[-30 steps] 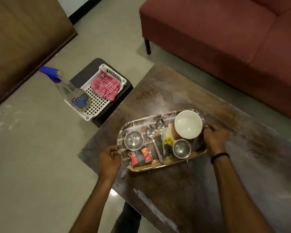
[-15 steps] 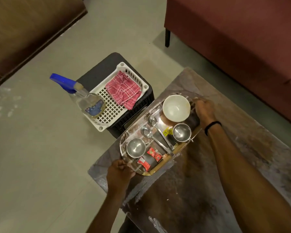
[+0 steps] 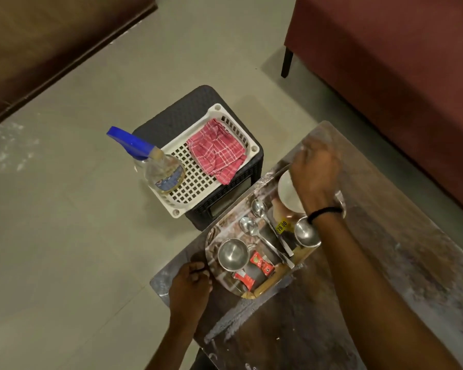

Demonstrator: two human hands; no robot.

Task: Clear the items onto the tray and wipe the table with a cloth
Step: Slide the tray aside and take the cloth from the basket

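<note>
The oval printed tray (image 3: 269,284) with its golden rim is sitting by the left edge of the dark wooden table (image 3: 385,276), carrying a white bowl (image 3: 286,194) and steel cups (image 3: 232,255). The left hand (image 3: 190,283) is curling its fingers round the tray's near end. The right hand (image 3: 314,177) is reaching over the far end, its fingers showing blurred, so their grip cannot be told. The red checked cloth (image 3: 217,150) is lying in a white plastic basket (image 3: 195,188).

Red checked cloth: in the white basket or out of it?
In. The red checked cloth lies loosely crumpled inside the white plastic lattice basket, beside the clear blue-topped spray bottle.
</note>
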